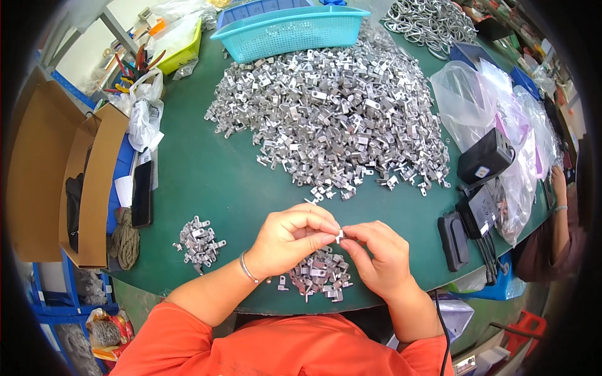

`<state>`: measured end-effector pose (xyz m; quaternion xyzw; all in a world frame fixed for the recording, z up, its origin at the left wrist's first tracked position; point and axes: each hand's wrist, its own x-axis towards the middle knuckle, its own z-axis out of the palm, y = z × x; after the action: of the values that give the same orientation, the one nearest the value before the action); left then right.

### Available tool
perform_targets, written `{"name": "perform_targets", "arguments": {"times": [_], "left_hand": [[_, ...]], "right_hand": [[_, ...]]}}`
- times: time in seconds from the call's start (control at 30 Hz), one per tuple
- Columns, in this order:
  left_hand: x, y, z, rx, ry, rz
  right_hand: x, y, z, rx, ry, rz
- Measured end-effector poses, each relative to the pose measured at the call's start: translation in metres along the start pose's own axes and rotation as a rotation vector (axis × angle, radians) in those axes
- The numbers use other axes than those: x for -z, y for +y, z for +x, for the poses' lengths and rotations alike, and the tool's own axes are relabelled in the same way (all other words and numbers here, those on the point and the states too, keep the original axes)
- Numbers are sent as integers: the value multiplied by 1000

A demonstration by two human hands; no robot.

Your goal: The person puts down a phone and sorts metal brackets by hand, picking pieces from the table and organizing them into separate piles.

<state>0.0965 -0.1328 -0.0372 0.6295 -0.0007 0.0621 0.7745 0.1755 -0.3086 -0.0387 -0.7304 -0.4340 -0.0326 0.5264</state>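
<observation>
Between the fingertips of both hands is a small metal bracket (340, 236), silvery and partly hidden by the fingers. My left hand (293, 237), with a bangle at the wrist, pinches it from the left. From the other side my right hand (378, 252) grips it with thumb and forefinger. Just below the hands lies a small pile of similar brackets (320, 276), partly covered by them. Another small pile of brackets (199, 243) sits left of my left forearm. Beyond the hands spreads a large heap of brackets (338, 113).
A turquoise basket (288, 39) stands behind the heap, near metal rings (429, 25). At left are a cardboard box (94, 182) and a phone (143, 194). To the right lie a black box-shaped device (486, 156), a black pouch (453, 241) and plastic bags; another person's arm (560, 219) shows beyond.
</observation>
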Motion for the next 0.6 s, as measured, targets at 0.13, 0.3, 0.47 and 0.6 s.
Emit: {"name": "perform_targets", "arguments": {"times": [0.13, 0.3, 0.47, 0.6], "left_hand": [[-2, 4, -2, 90, 29, -162], [-2, -1, -2, 48, 2, 73], [-2, -2, -3, 41, 18, 16], [-1, -4, -3, -24, 9, 17]], "right_hand": [[-2, -1, -1, -30, 46, 7], [-1, -3, -2, -14, 56, -18], [1, -3, -2, -57, 55, -9], [3, -5, 0, -47, 39, 22]]}}
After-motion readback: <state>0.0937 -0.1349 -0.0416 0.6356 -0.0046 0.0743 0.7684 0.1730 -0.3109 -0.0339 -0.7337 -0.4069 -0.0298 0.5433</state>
